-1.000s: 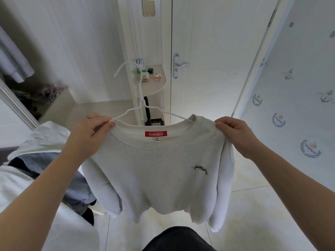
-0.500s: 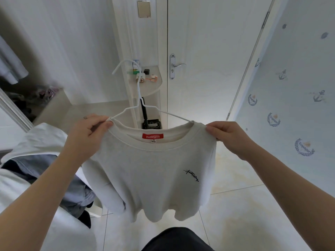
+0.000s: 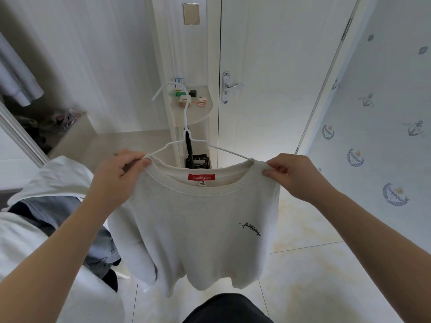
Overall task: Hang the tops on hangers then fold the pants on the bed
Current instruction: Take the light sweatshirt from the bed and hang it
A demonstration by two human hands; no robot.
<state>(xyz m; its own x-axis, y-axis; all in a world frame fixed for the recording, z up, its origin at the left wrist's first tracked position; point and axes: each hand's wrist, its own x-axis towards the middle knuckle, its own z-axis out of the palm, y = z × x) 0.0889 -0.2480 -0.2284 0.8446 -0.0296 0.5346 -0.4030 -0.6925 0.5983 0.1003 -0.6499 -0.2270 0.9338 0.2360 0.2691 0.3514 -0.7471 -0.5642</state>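
Note:
A pale grey sweatshirt [image 3: 198, 224] with a red neck label hangs in front of me on a white wire hanger [image 3: 186, 127], whose hook rises above the collar. My left hand [image 3: 119, 173] pinches the left shoulder of the sweatshirt over the hanger arm. My right hand [image 3: 293, 176] pinches the right shoulder. The hanger's arms run into the neck opening, their ends hidden under the fabric. More clothes lie on the bed [image 3: 30, 241] at the left: a white top [image 3: 53, 180] and blue denim pants [image 3: 58, 210].
A white door [image 3: 268, 66] with a metal handle stands ahead, beside a small corner shelf [image 3: 198, 113] with bits on it. A patterned wall [image 3: 384, 113] is on the right. An open wardrobe with hanging clothes [image 3: 16, 73] is at the far left. The floor is tiled.
Both hands stay on the sweatshirt's shoulders; the right hand has shifted its pinch closer to the collar, and the right sleeve has swung out of sight behind the body.

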